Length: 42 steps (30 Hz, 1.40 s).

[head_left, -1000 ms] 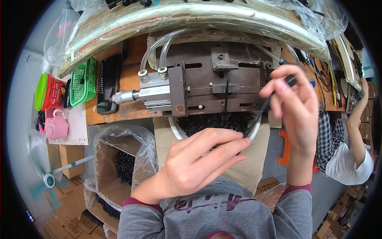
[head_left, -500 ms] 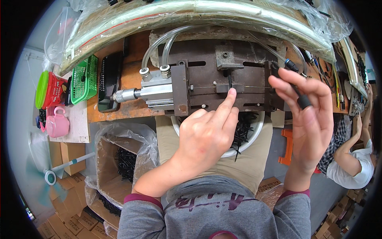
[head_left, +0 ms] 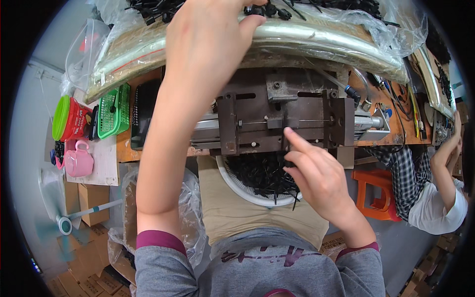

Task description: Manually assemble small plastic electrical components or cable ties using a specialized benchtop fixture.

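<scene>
My left hand reaches across to the pile of black plastic parts at the far side. Its thumb stands apart from the fingertip beside it, with black pieces in the gap; the other fingers are cut off by the upper edge. My right hand is at the dark metal fixture, its index finger extended to the small centre block. Between its curled fingers and thumb it grips a thin black rod-like part, mostly hidden and smeared by motion.
A white tub of black parts sits at my lap below the fixture. Metal cylinders flank the fixture. To the left are a green basket, a red bucket and a pink cup. Another person sits at the right.
My left hand has left the fixture and moved far up to the pile. My right hand has come left and down from its raised place to the fixture, the black part still in it.
</scene>
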Tool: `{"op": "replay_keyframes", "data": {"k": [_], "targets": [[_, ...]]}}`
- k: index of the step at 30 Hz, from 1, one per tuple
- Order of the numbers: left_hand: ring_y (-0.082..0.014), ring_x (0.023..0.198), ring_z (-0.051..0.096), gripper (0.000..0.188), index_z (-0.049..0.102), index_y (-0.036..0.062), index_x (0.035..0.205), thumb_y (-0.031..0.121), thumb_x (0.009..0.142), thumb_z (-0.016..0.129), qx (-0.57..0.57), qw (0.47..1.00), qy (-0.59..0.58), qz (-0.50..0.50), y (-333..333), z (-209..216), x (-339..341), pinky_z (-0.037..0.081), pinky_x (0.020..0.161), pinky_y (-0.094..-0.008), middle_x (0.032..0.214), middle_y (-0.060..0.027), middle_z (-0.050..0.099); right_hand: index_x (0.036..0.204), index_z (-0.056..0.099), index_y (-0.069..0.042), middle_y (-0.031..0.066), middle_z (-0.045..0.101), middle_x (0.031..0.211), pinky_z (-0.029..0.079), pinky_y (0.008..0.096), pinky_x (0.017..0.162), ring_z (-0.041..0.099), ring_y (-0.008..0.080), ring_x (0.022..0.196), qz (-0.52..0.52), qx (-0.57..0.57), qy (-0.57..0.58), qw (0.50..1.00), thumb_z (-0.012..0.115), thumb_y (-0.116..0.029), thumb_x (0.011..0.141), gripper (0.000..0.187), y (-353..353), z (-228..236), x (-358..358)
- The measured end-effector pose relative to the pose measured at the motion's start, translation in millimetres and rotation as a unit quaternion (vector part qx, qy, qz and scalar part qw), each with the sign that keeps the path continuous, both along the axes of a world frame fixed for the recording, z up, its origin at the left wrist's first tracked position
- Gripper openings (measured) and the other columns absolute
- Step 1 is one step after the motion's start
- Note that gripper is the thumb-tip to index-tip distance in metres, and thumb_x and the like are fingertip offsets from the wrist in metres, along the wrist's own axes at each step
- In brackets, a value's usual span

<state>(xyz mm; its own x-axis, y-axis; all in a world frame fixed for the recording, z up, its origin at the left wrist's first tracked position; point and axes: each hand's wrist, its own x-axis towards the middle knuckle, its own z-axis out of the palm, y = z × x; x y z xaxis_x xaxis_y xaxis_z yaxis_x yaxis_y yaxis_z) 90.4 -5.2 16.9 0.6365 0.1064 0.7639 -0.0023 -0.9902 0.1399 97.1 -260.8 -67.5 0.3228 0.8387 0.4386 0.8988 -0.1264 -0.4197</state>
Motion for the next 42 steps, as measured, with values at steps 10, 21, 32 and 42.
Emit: {"op": "replay_keyframes", "data": {"k": [10,21,32,42], "targets": [[-0.0265,0.086,0.072,0.036,0.075,-0.0027,0.104,0.024,0.08,0.08,-0.245,0.94,0.237,-0.033,5,28,38,0.056,0.081,-0.0347,0.094,-0.019,0.074,0.091,0.062,-0.002,0.0174,0.067,0.127,0.052,0.0321,0.058,0.06,0.0207,0.058,-0.022,-0.068,-0.082,0.994,0.072,-0.007,0.073,0.022,8,5,4],[-0.0109,0.086,0.071,0.024,0.074,-0.0024,0.103,0.0,0.08,0.08,-0.288,0.951,0.04,-0.109,-42,7,-52,0.056,0.072,-0.0222,0.092,-0.0091,0.075,0.096,0.07,-0.003,0.007,0.071,0.096,0.052,0.032,0.065,0.067,0.0214,0.077,-0.153,0.191,-0.202,0.948,0.082,-0.031,0.08,0.035,89,76,111],[-0.0178,0.084,0.073,0.029,0.075,-0.0005,0.1,-0.001,0.072,0.083,-0.282,0.949,0.079,-0.116,-99,-64,-106,0.059,0.075,-0.0293,0.137,-0.023,0.058,0.111,0.068,0.006,0.0258,0.069,0.112,0.054,0.0438,0.093,0.065,0.0394,0.11,-0.179,-0.283,-0.133,0.933,0.072,-0.045,0.078,0.061,170,107,177],[-0.0257,0.088,0.073,0.028,0.071,0.0018,0.099,0.008,0.073,0.081,-0.134,0.979,0.131,-0.083,-113,-102,-100,0.059,0.077,-0.0328,0.132,-0.0168,0.065,0.134,0.055,0.0,0.0193,0.061,0.132,0.044,0.0429,0.108,0.057,0.0347,0.125,-0.066,-0.286,-0.337,0.894,0.053,-0.024,0.102,0.04,89,113,210]]}}
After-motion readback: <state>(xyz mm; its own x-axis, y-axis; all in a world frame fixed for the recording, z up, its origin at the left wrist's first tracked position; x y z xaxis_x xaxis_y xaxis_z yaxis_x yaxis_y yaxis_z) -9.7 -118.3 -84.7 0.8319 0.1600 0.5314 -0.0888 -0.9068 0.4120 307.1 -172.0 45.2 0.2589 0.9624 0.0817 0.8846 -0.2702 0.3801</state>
